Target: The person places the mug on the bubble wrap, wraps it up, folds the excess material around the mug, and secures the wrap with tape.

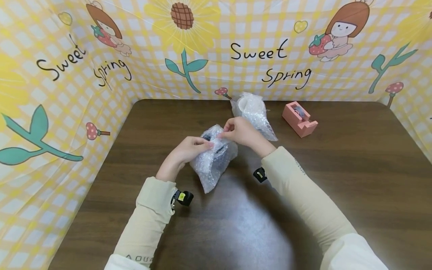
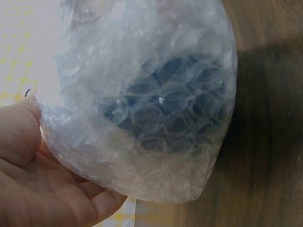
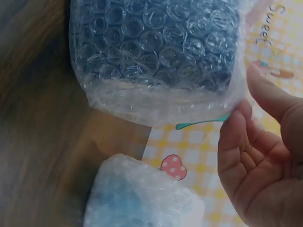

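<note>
A bubble-wrap bag [image 1: 210,170] stands near the middle of the table with a dark blue thing inside, its outline blurred by the bubbles. My left hand [image 1: 189,149] pinches the bag's upper left edge between thumb and fingers. In the left wrist view its fingertips pass behind the bubble wrap [image 2: 156,175]. On the other side, my right hand [image 1: 242,130] pinches the top edge with thumb and index finger. The right wrist view has this thumb [image 3: 267,92] right at the clear wrap [image 3: 165,101], the dark blue content showing through.
A second bubble-wrapped bundle [image 1: 252,112], whitish with a bluish part, lies behind my right hand. To its right is a pink tape dispenser [image 1: 299,122] holding a roll. A yellow checked cloth [image 1: 216,67] with printed flowers rises along the wooden table's [image 1: 354,180] back and sides.
</note>
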